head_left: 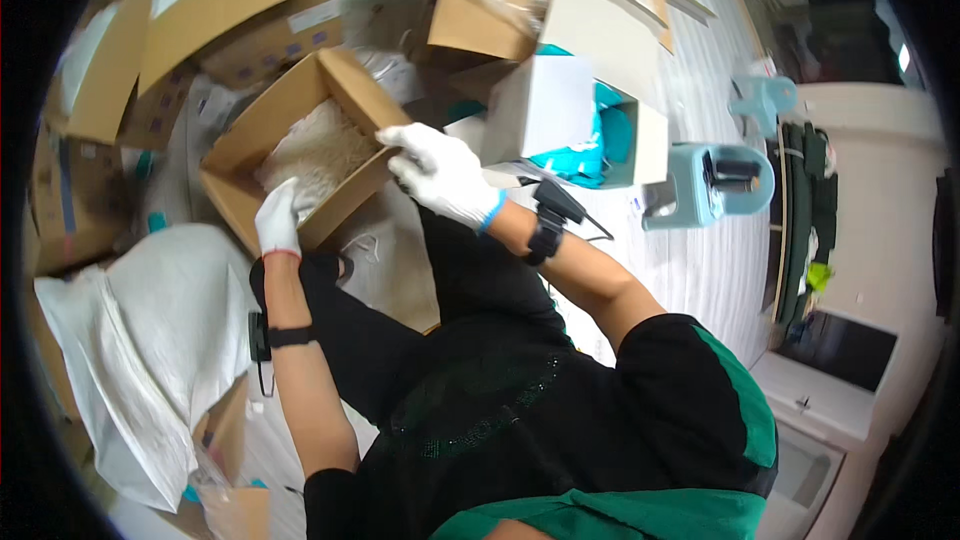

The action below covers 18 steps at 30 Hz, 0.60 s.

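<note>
An open brown cardboard box (232,165) is tilted in front of my legs. Inside lies a heap of cream-white, shaggy-looking material (325,145), too blurred to name exactly. My left hand (278,218), in a white glove, is closed over the box's near wall at its left part, fingertips reaching inside. At the right corner my right hand (440,175), gloved in white with a blue cuff, has its fingers closed round the box's upper edge. Both wrists wear black straps with small devices.
A stuffed white sack (150,340) stands at left. Large cartons (255,40) crowd the far left. Right of the box is a white carton (555,105) with turquoise packets (605,140). Light-blue plastic stools (690,185) stand farther right, near a wall-side screen (838,348).
</note>
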### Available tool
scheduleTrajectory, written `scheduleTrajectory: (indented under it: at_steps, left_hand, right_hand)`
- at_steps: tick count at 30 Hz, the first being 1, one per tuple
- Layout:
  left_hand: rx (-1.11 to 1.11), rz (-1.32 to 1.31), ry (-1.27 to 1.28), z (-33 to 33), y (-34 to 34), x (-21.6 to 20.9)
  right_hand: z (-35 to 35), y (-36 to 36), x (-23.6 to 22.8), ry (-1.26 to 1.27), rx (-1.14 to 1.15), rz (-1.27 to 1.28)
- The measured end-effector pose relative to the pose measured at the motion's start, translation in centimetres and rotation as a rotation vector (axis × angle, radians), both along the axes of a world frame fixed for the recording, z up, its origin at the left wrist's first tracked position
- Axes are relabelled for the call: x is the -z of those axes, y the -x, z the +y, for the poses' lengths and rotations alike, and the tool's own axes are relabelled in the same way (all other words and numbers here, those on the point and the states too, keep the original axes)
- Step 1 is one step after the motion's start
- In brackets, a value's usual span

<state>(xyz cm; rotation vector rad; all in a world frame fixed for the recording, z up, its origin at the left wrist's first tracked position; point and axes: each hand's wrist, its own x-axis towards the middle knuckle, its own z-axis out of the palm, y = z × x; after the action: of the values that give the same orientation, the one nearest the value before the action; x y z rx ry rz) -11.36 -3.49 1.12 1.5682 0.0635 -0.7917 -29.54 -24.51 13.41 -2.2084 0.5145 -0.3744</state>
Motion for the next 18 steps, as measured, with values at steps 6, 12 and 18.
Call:
scheduleTrajectory:
  at_steps: [6, 12, 18]
  left_hand:
    - [-0.085, 0.116, 0.101, -0.8, 5.0, -4.9]
    - [0.027, 0.153, 0.177, -3.0, 8.7, -6.0]
    - [0.068, 0.183, 0.180, -5.4, 12.5, -8.1]
  right_hand:
    - [-12.5, 14.2, -0.9, -0.086, 0.671, -0.115]
    - [-22.9, 21.5, 4.9, -0.173, 0.713, 0.197]
    - [-16.4, 18.2, -1.4, 0.110, 0.491, 0.551]
